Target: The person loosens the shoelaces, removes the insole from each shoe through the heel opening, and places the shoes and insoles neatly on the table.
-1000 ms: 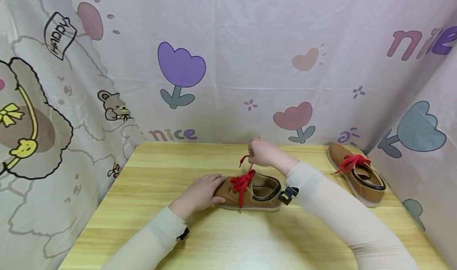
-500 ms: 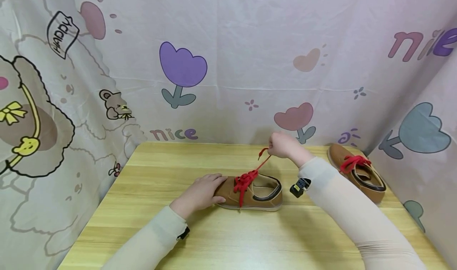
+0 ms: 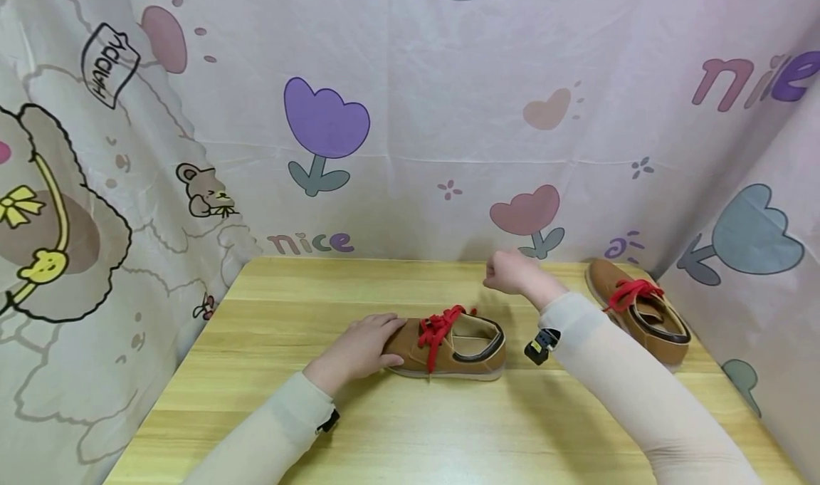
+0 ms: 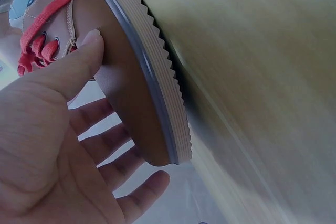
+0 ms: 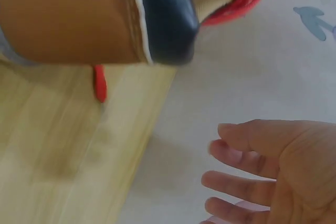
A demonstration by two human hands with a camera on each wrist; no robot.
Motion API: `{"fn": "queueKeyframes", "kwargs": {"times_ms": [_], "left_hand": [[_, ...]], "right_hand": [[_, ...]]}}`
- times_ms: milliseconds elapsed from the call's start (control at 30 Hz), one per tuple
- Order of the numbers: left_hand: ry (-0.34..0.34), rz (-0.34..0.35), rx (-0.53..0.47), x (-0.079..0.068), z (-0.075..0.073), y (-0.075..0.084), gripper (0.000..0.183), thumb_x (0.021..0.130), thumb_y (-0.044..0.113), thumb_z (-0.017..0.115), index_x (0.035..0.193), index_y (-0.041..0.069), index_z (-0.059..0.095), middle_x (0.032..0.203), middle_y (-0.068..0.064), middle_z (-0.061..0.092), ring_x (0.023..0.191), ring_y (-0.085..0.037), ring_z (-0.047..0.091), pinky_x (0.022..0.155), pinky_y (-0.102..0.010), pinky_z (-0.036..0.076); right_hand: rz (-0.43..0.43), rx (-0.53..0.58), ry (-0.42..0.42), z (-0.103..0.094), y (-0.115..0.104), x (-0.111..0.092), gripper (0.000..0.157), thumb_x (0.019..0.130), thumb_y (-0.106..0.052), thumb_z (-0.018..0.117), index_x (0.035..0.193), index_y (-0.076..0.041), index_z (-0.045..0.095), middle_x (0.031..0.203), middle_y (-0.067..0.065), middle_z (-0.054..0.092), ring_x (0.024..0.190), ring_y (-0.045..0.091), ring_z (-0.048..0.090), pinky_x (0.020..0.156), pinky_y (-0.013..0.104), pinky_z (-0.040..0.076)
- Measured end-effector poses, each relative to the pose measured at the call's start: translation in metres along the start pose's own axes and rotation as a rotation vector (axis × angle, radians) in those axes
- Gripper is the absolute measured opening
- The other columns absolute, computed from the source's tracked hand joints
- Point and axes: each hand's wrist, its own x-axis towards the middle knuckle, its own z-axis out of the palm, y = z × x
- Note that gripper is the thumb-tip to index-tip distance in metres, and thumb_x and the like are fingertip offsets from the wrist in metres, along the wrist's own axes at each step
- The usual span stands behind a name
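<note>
A brown shoe (image 3: 415, 357) with a dark heel collar lies side-on on the table, toe to the left. Its red lace (image 3: 438, 326) is gathered over the tongue, and one end hangs down the near side. My left hand (image 3: 361, 346) holds the toe; the left wrist view has the thumb on the upper (image 4: 113, 51) and the fingers along the far side. My right hand (image 3: 512, 273) is up behind the heel, apart from the shoe. The right wrist view shows its fingers loosely bent, holding nothing, while a lace tip (image 5: 100, 83) dangles past the shoe.
A matching brown shoe (image 3: 666, 339) with a red lace (image 3: 634, 293) stands at the table's right side. The wooden table (image 3: 307, 285) meets a printed curtain (image 3: 416, 115) at the back, with curtain on both sides too.
My right hand drew the red lace up and to the right, then let it go, and the lace dropped back by the shoe. The left hand has stayed on the toe.
</note>
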Motion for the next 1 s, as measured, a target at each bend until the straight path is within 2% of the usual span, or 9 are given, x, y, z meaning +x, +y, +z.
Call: {"fn": "queueKeyframes", "kwargs": {"times_ms": [200,467,633,800,933,1000], "left_hand": [[0.006,-0.003,0.0,0.0,0.002,-0.001,0.071,0.092,0.047,0.069,0.15,0.012,0.047,0.151,-0.011,0.047,0.138,-0.035,0.044,0.109,-0.056,0.037],[0.003,-0.004,0.01,0.002,0.002,-0.001,0.072,0.092,0.048,0.068,0.15,0.012,0.047,0.151,-0.011,0.047,0.138,-0.035,0.043,0.109,-0.057,0.037],[-0.001,-0.008,0.006,0.001,0.002,-0.001,0.072,0.092,0.048,0.068,0.151,0.012,0.046,0.152,-0.011,0.046,0.138,-0.035,0.043,0.109,-0.056,0.037],[-0.001,-0.007,0.005,0.001,0.001,0.0,0.071,0.092,0.048,0.068,0.15,0.012,0.047,0.151,-0.011,0.047,0.138,-0.035,0.043,0.109,-0.056,0.037],[0.003,-0.002,0.001,0.001,0.001,-0.001,0.071,0.092,0.047,0.068,0.15,0.012,0.047,0.151,-0.011,0.047,0.138,-0.035,0.044,0.109,-0.056,0.037],[0.006,0.0,0.002,0.001,0.001,-0.001,0.071,0.092,0.047,0.068,0.15,0.012,0.047,0.151,-0.011,0.047,0.138,-0.034,0.044,0.109,-0.056,0.037]], "right_hand": [[-0.089,-0.012,0.008,0.001,-0.014,-0.009,0.014,0.09,-0.017,0.071,0.078,-0.013,0.067,0.081,0.001,0.064,0.076,0.02,0.059,0.078,0.041,0.051],[-0.232,0.002,0.038,-0.002,-0.036,-0.022,0.013,0.089,-0.011,0.074,0.078,-0.015,0.068,0.085,-0.001,0.066,0.084,0.021,0.058,0.082,0.041,0.049],[-0.274,0.003,0.04,0.001,-0.043,-0.024,0.012,0.089,-0.01,0.075,0.079,-0.015,0.069,0.09,-0.001,0.068,0.091,0.023,0.059,0.088,0.042,0.048],[-0.313,0.001,0.052,0.002,-0.049,-0.028,0.009,0.089,-0.009,0.075,0.084,-0.014,0.07,0.1,0.001,0.069,0.101,0.026,0.062,0.101,0.045,0.044],[-0.357,-0.001,0.067,0.003,-0.054,-0.029,0.009,0.089,-0.01,0.076,0.084,-0.015,0.07,0.104,0.003,0.067,0.103,0.026,0.062,0.101,0.044,0.044],[-0.38,-0.01,0.077,0.004,-0.056,-0.03,0.01,0.089,-0.011,0.076,0.083,-0.016,0.07,0.104,0.003,0.067,0.101,0.026,0.062,0.095,0.043,0.047]]}}
